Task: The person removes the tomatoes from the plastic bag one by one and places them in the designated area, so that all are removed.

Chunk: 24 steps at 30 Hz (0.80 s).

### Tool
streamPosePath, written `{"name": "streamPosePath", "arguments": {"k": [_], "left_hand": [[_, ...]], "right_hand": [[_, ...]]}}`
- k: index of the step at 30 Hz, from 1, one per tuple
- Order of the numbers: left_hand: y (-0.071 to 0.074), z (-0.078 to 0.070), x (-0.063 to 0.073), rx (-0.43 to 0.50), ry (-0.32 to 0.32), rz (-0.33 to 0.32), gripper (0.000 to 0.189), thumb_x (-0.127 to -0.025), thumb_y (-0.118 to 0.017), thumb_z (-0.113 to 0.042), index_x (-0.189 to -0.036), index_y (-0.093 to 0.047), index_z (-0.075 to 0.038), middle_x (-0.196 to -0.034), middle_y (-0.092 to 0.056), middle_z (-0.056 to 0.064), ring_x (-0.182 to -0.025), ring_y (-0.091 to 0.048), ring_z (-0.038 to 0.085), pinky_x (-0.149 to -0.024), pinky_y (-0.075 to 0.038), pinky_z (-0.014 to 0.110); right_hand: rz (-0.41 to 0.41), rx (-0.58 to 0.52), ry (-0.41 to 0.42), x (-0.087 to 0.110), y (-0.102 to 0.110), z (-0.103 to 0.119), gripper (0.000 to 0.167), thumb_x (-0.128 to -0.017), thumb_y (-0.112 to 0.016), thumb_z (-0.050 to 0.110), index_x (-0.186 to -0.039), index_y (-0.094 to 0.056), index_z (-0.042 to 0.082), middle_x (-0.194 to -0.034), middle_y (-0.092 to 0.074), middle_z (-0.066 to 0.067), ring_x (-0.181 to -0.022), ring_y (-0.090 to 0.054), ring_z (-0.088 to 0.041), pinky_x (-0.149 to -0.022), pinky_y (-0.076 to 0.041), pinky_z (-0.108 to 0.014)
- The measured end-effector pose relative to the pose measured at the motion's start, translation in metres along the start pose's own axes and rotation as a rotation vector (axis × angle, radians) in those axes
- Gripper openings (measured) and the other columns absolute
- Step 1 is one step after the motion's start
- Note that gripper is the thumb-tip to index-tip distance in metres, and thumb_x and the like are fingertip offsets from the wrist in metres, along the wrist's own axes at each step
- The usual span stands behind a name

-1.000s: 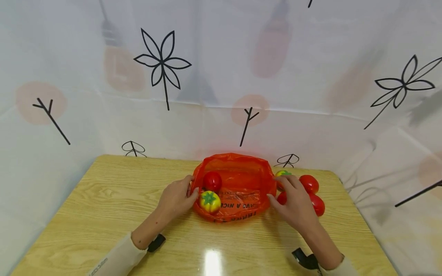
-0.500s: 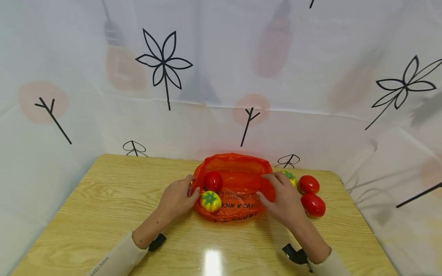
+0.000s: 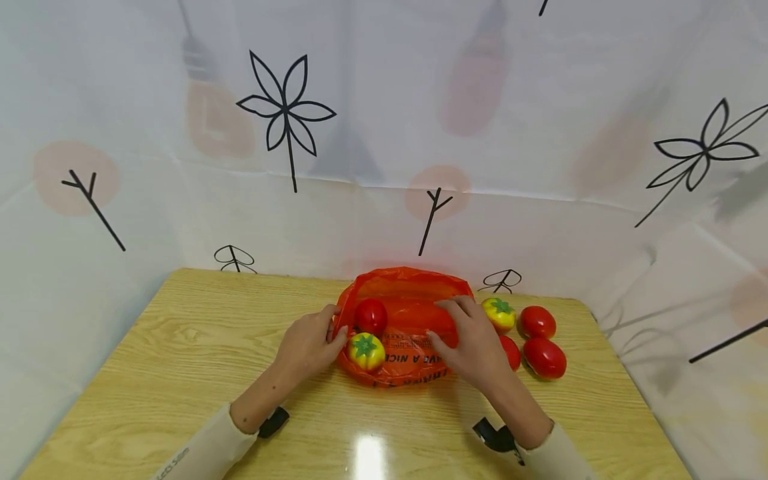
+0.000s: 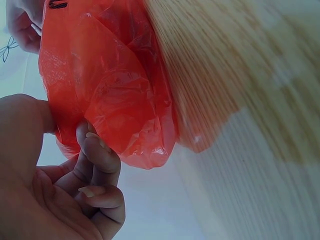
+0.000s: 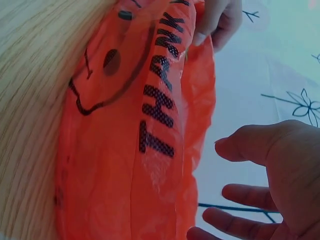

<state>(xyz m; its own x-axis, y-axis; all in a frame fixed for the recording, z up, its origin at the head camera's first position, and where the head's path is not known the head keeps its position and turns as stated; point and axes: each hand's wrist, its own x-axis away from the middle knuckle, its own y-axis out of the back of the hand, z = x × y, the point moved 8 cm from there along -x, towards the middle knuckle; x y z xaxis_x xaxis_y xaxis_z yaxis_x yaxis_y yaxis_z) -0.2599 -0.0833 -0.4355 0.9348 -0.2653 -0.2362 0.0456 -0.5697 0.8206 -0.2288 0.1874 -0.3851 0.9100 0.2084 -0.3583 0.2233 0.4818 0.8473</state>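
Observation:
A red plastic bag with black lettering stands open-mouthed on the table. Inside, at its left end, lie a red tomato-like fruit and a yellow fruit with a green star-shaped top. My left hand pinches the bag's left rim between thumb and fingers, and the left wrist view shows the red film in that grip. Over the bag's right part is my right hand, its fingers spread and holding nothing. In the right wrist view the spread fingers appear apart from the bag.
Right of the bag sit another yellow fruit and three red ones, including a back red fruit, a front red fruit and a partly hidden red fruit. A patterned cloth hangs behind the wooden table.
My right hand has moved left from the bag's right rim to over its mouth, uncovering the fruits on the right. My left hand has kept its grip on the rim.

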Motion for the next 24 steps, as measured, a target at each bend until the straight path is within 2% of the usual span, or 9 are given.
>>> {"name": "streamPosePath", "arguments": {"k": [11,24], "left_hand": [[0.000,-0.001,0.000,-0.003,-0.018,-0.024,0.032,-0.097,-0.072,-0.023,-0.123,-0.067,-0.005,-0.060,-0.046,-0.009,-0.052,-0.041,0.009,-0.049,-0.035,0.025],[0.000,-0.002,0.000,0.003,-0.027,-0.028,0.031,-0.097,-0.072,-0.022,-0.122,-0.067,-0.004,-0.061,-0.047,-0.009,-0.052,-0.041,0.008,-0.049,-0.035,0.025]], "right_hand": [[0.030,-0.023,0.018,-0.010,-0.018,0.011,0.055,-0.088,-0.086,0.026,-0.136,-0.066,0.009,-0.134,-0.061,-0.011,-0.117,-0.063,-0.033,-0.097,-0.057,-0.054],[0.082,-0.059,0.076,-0.021,-0.042,0.020,0.052,-0.091,-0.084,0.025,-0.137,-0.066,0.010,-0.133,-0.061,-0.011,-0.111,-0.065,-0.030,-0.096,-0.059,-0.048]]}}
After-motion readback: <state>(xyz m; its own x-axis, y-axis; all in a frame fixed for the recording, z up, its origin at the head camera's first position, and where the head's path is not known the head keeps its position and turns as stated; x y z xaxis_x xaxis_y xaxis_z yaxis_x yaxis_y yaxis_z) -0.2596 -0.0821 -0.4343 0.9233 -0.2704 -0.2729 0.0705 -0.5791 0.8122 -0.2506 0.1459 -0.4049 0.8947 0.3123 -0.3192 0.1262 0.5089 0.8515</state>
